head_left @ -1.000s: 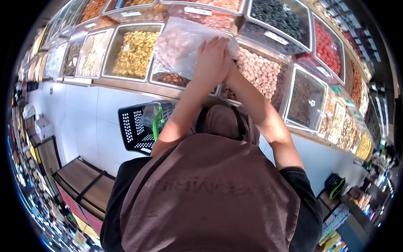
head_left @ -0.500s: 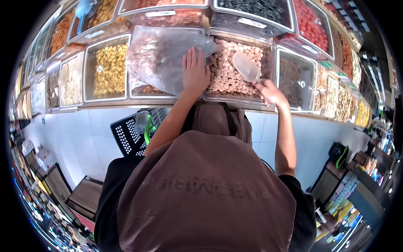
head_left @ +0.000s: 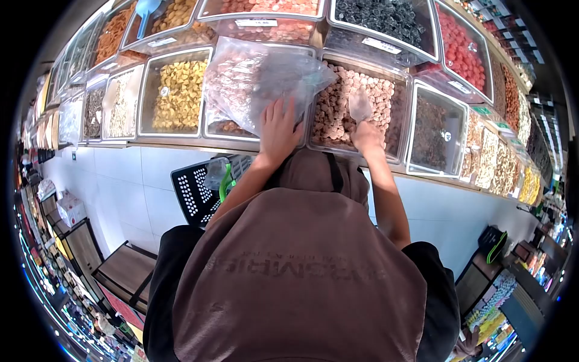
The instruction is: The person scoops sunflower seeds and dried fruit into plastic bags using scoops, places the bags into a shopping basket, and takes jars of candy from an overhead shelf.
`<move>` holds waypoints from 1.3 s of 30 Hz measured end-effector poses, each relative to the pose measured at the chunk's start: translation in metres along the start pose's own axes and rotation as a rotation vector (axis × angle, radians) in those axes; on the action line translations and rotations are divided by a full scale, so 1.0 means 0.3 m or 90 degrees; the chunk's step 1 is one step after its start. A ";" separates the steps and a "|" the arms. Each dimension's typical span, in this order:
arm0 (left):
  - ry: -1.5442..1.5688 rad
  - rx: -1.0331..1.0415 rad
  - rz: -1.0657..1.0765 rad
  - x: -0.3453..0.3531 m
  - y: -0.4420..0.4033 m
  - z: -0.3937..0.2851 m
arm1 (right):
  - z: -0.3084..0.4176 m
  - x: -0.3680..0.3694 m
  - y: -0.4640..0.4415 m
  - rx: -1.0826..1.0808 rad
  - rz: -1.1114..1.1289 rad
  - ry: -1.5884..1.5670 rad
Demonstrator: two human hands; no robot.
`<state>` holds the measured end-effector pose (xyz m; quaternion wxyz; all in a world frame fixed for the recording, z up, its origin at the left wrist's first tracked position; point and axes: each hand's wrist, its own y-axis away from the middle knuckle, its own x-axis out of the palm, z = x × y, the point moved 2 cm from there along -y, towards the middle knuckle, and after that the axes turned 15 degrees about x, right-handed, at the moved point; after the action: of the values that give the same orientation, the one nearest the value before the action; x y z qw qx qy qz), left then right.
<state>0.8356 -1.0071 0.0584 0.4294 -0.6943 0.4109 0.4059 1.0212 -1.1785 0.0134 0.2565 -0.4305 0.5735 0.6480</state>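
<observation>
My right hand (head_left: 369,139) is closed around the handle of a translucent scoop (head_left: 360,104). The scoop's bowl points away from me, over small pinkish-brown round pieces in a clear bin (head_left: 398,123). To the left, my left hand (head_left: 280,130) lies with fingers stretched out on the near right part of a clear plastic bag (head_left: 241,75). That bag is spread across the neighbouring bin, hiding most of its contents; a few brown pieces show at its near edge.
Left of the bag stands a bin of yellow pieces (head_left: 180,99); right of the scoop's bin is one with dark contents (head_left: 429,127). A higher row behind includes black pieces (head_left: 380,21) and red pieces (head_left: 463,54). A black basket (head_left: 196,192) with a green handle is below the counter.
My right hand and the scoop have moved left and lower over the pieces, and the scoop now points straighter away from me. My left hand stays on the bag. The view has shifted slightly.
</observation>
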 end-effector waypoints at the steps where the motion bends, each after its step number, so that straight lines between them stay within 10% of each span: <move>1: -0.003 -0.003 -0.005 -0.016 0.026 0.001 | 0.016 -0.005 0.006 0.001 -0.076 0.024; 4: -0.031 -0.045 -0.030 -0.025 0.103 0.047 | 0.068 -0.016 0.025 -0.002 -0.231 0.068; 6: -0.046 -0.057 0.018 0.031 0.149 0.107 | 0.116 -0.039 0.042 -0.251 -0.287 -0.133; 19: 0.513 -0.085 -0.030 -0.412 0.105 0.041 | 0.374 -0.155 0.229 -0.506 -0.177 -0.472; 23: 0.899 -0.195 -0.168 -0.453 0.190 0.106 | 0.405 -0.270 0.350 -0.542 -0.068 -0.559; 29: 0.945 -0.169 -0.560 -0.580 0.266 0.165 | 0.519 -0.407 0.381 -0.716 -0.204 -0.584; 35: 0.966 -0.139 -0.567 -0.680 0.406 0.046 | 0.489 -0.408 0.538 -0.669 0.010 -0.421; 39: 1.108 -0.061 -0.243 -0.608 0.497 -0.163 | 0.396 -0.162 0.666 -0.940 0.198 -0.321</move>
<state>0.6480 -1.0557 0.2013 -0.0042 -0.8302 0.4516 -0.3269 0.8490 -1.0980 0.1557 -0.0666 -0.2451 -0.0262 0.9669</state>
